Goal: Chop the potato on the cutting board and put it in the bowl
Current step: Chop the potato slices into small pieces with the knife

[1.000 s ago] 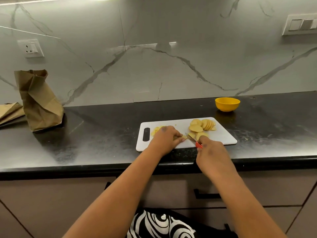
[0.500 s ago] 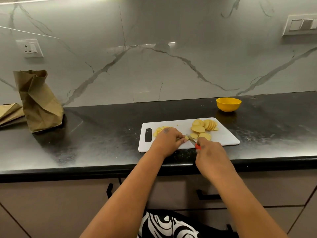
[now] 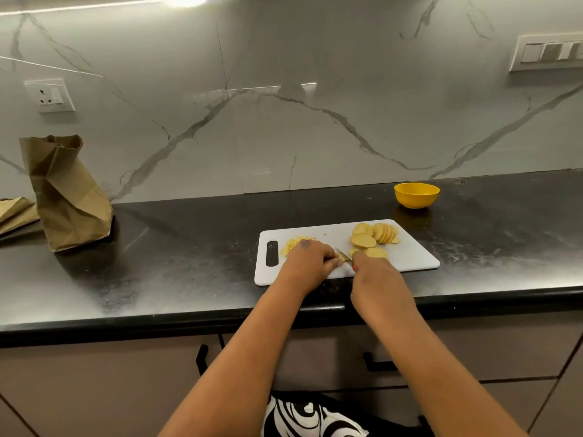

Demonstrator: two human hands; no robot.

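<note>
Fingertips of the left hand [image 3: 310, 261] – curled on the potato piece [image 3: 341, 256] on the cutting board [image 3: 410, 260] – should stay tucked back, while the right hand [image 3: 375, 279], closed round the knife [image 3: 344, 254], cuts straight down beside them.

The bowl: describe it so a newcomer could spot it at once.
On the black counter, look past the far right corner of the white cutting board, toward the marble wall. The bowl stands there alone, small, round and yellow, the only dish on the counter.
</note>
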